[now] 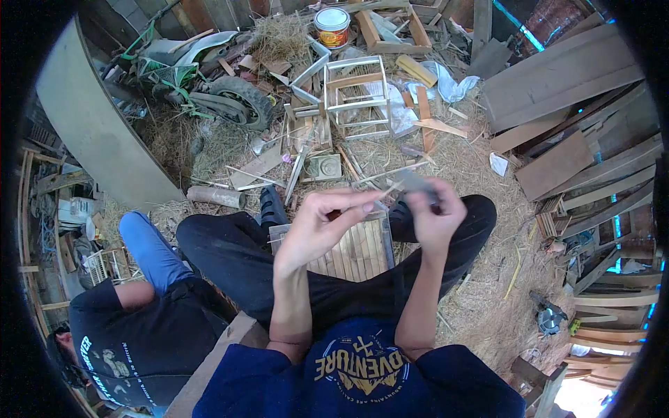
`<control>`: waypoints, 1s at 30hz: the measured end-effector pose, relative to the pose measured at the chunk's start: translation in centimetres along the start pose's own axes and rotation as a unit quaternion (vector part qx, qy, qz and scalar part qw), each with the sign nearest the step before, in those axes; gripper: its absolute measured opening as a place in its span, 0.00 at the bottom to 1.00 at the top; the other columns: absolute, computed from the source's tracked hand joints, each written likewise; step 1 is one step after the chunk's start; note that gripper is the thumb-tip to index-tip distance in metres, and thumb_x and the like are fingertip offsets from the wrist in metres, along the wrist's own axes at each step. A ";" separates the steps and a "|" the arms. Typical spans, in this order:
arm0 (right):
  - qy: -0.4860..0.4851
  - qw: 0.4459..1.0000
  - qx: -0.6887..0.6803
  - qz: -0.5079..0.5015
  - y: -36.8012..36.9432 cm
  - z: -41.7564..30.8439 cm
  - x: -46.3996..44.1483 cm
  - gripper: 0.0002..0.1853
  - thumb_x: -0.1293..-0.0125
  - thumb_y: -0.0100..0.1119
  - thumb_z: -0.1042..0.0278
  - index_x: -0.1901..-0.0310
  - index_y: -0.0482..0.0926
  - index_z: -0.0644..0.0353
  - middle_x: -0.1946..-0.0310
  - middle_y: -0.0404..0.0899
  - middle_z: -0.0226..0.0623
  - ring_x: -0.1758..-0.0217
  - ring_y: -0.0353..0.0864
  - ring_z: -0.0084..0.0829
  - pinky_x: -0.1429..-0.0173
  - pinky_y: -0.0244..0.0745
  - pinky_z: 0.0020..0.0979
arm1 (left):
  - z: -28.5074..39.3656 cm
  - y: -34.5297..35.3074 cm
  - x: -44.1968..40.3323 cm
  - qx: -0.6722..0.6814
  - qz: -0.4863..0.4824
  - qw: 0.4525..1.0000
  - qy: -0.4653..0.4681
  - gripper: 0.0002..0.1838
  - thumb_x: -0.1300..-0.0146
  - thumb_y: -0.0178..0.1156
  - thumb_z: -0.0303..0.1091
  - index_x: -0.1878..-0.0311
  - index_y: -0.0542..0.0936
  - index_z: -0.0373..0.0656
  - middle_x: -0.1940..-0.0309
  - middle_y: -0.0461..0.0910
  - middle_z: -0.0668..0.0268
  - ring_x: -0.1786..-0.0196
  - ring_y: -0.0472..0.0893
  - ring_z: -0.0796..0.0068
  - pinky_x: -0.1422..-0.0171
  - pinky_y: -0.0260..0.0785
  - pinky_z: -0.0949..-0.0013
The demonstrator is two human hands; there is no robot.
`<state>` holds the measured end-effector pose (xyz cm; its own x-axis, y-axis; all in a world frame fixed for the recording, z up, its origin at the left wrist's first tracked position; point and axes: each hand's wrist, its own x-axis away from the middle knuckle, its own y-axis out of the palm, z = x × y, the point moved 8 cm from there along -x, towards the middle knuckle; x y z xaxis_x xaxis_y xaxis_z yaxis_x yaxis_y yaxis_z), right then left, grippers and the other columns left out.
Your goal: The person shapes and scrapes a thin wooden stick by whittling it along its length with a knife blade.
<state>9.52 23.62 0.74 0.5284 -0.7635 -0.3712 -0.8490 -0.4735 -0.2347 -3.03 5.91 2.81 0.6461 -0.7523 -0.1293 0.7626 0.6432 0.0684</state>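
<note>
In front of my chest, my left hand is closed, pinching a thin wooden stick between thumb and fingers. My right hand, smeared by motion, is closed around a flat grey piece that looks like a folded sheet of sandpaper. The grey piece is at the far end of the stick; blur hides whether they touch. Below both hands, between my legs, lies a panel of narrow wooden slats in a frame, partly covered by my left hand and forearm.
Another person sits close on my left. Ahead are a white-painted wooden frame, a paint bucket and a motorbike wheel. A power saw lies on the straw floor at right. Boards lean on the right side.
</note>
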 end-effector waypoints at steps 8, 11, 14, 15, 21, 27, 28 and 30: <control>0.070 0.992 -0.039 0.100 -6.2 3.7 -1.1 0.10 0.34 0.68 0.69 0.56 0.80 0.64 0.65 0.77 0.24 0.66 0.72 0.14 0.61 0.67 0.19 | -2.3 -4.0 1.5 0.026 0.065 0.992 -0.105 0.12 0.31 0.62 0.25 0.47 0.83 0.37 0.64 0.83 0.70 0.68 0.74 0.89 0.65 0.65 0.80; 0.069 0.995 -0.066 0.025 -2.1 2.6 -0.8 0.13 0.37 0.72 0.67 0.56 0.81 0.65 0.65 0.79 0.25 0.63 0.75 0.16 0.59 0.70 0.21 | -1.7 -2.9 0.2 0.069 0.039 0.994 -0.071 0.14 0.28 0.59 0.26 0.41 0.78 0.35 0.62 0.83 0.68 0.60 0.77 0.86 0.55 0.69 0.79; 0.081 0.989 -0.115 -0.049 1.4 1.6 -0.1 0.17 0.39 0.75 0.62 0.56 0.81 0.64 0.65 0.79 0.25 0.62 0.75 0.16 0.60 0.70 0.21 | -1.1 -1.9 -1.0 0.092 0.042 0.993 -0.062 0.16 0.27 0.57 0.26 0.38 0.76 0.36 0.62 0.82 0.68 0.59 0.77 0.85 0.53 0.70 0.78; 0.079 0.986 -0.140 -0.046 2.3 0.9 0.2 0.19 0.41 0.77 0.60 0.57 0.80 0.64 0.66 0.79 0.25 0.64 0.74 0.16 0.61 0.70 0.21 | -0.7 -1.2 -1.6 0.091 0.039 0.994 -0.041 0.17 0.27 0.57 0.25 0.38 0.75 0.36 0.62 0.81 0.68 0.58 0.77 0.85 0.52 0.70 0.78; 0.056 0.984 -0.108 -0.131 4.7 -1.8 1.0 0.21 0.46 0.80 0.59 0.60 0.81 0.63 0.67 0.81 0.29 0.65 0.76 0.19 0.62 0.71 0.23 | -1.1 -0.1 -1.6 0.123 0.064 0.990 -0.014 0.17 0.28 0.55 0.22 0.37 0.78 0.37 0.63 0.80 0.69 0.60 0.77 0.84 0.53 0.70 0.78; 0.017 0.982 -0.064 -0.179 5.9 -3.7 1.0 0.20 0.48 0.80 0.61 0.60 0.81 0.64 0.68 0.82 0.34 0.67 0.80 0.23 0.63 0.74 0.25 | -2.5 -1.1 -0.9 0.140 0.059 0.985 -0.077 0.17 0.29 0.54 0.19 0.40 0.79 0.35 0.59 0.82 0.67 0.59 0.78 0.85 0.55 0.72 0.78; 0.017 0.982 -0.062 -0.180 5.9 -3.8 0.9 0.20 0.48 0.80 0.61 0.60 0.81 0.64 0.68 0.82 0.34 0.68 0.80 0.22 0.63 0.74 0.25 | -2.4 -0.9 -0.9 0.139 0.065 0.985 -0.075 0.17 0.30 0.54 0.19 0.40 0.79 0.35 0.57 0.82 0.66 0.58 0.79 0.84 0.54 0.73 0.78; 0.017 0.981 -0.061 -0.185 6.0 -3.9 1.0 0.20 0.48 0.80 0.60 0.60 0.81 0.63 0.69 0.82 0.33 0.68 0.79 0.22 0.64 0.74 0.25 | -2.2 -0.8 -1.0 0.126 0.073 0.987 -0.060 0.17 0.31 0.54 0.18 0.41 0.80 0.35 0.55 0.83 0.65 0.55 0.81 0.81 0.52 0.75 0.76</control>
<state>4.88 18.32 2.46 0.8012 -0.5430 -0.2512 -0.5949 -0.7681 -0.2371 -4.32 6.48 0.67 0.7376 -0.6751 0.0164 0.6348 0.7014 0.3243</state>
